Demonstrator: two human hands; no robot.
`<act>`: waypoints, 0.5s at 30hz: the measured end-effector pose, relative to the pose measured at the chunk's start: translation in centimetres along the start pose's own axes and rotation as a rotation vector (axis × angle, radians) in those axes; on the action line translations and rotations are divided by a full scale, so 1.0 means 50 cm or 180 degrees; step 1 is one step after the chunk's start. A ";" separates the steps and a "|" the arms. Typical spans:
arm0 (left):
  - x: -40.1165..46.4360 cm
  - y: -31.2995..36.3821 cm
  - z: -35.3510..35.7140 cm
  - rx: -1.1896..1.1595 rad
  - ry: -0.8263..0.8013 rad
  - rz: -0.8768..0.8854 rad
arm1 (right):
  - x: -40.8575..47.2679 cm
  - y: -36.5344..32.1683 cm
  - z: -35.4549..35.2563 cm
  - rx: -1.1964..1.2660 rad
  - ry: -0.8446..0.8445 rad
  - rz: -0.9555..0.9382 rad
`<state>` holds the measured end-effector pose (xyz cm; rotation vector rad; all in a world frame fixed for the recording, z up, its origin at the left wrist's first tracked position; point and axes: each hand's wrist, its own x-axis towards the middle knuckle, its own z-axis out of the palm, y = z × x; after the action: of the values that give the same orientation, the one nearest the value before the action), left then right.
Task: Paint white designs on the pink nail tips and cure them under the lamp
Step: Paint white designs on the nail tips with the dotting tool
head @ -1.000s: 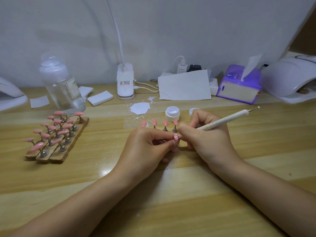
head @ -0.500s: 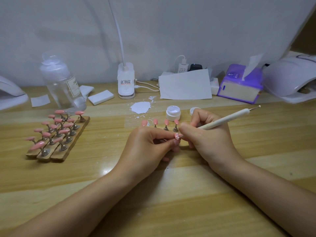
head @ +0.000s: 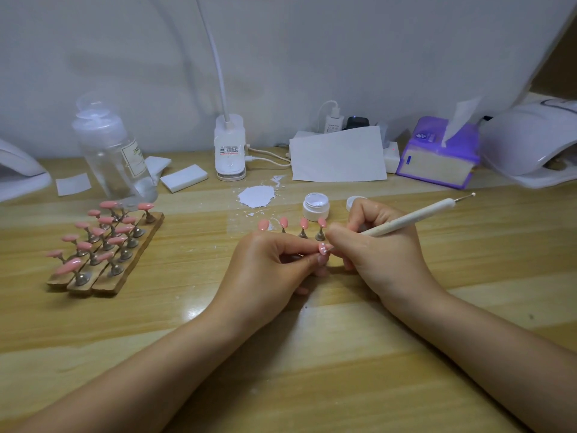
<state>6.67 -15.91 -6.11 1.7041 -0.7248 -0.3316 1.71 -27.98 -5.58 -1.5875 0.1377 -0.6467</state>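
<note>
I've got one pink nail tip (head: 323, 248) pinched in my left hand (head: 268, 267), touching the working end of the dotting pen (head: 406, 217), which my right hand (head: 374, 245) grips, shaft slanting up-right. Four tips (head: 303, 223) stand just behind; three wooden strips (head: 103, 245) sit well left on the table (head: 312, 354).

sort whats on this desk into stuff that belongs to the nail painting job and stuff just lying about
In use for the job:
- left hand holding the pink nail tip
- right hand holding the dotting pen
- open white gel pot
- curing lamp
- racks of pink tips

Lying about:
- tissue box
- clear bottle
- sheet of paper
</note>
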 end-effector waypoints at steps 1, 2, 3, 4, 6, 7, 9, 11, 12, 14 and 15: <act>0.000 0.000 0.000 -0.0002 0.0002 -0.0003 | 0.000 0.001 0.000 -0.0007 0.0012 0.0000; 0.000 -0.001 0.000 -0.0002 0.0007 -0.0004 | 0.001 0.001 0.000 -0.0002 0.0016 0.0004; 0.000 -0.001 0.000 -0.0004 0.0011 -0.0004 | 0.001 0.001 -0.001 0.0012 0.0016 0.0011; 0.000 -0.001 0.000 -0.0004 0.0012 -0.0001 | 0.001 0.002 -0.001 0.0029 0.0014 0.0013; 0.000 0.000 0.000 0.0005 0.0011 0.0016 | 0.000 0.001 -0.001 0.0014 0.0013 0.0003; -0.001 0.001 0.000 0.0017 0.0011 0.0033 | 0.000 0.001 -0.001 -0.0004 0.0001 -0.0006; -0.001 0.002 0.000 0.0037 0.0011 0.0048 | -0.001 0.002 0.000 -0.0004 -0.0025 -0.0007; -0.001 0.002 0.000 0.0037 0.0004 0.0046 | -0.001 0.002 0.001 0.0012 -0.0019 0.0004; 0.000 0.002 0.000 0.0041 0.0001 0.0050 | -0.001 0.002 0.001 0.0027 -0.0017 0.0006; 0.000 0.003 0.000 0.0058 0.0003 0.0059 | -0.001 0.001 0.000 0.0045 -0.0033 0.0000; 0.000 0.003 0.000 0.0057 0.0004 0.0060 | -0.001 0.000 0.000 0.0044 -0.0040 -0.0005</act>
<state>6.62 -15.94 -5.98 1.7132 -0.7447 -0.3117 1.69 -27.94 -5.60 -1.5782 0.1224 -0.6375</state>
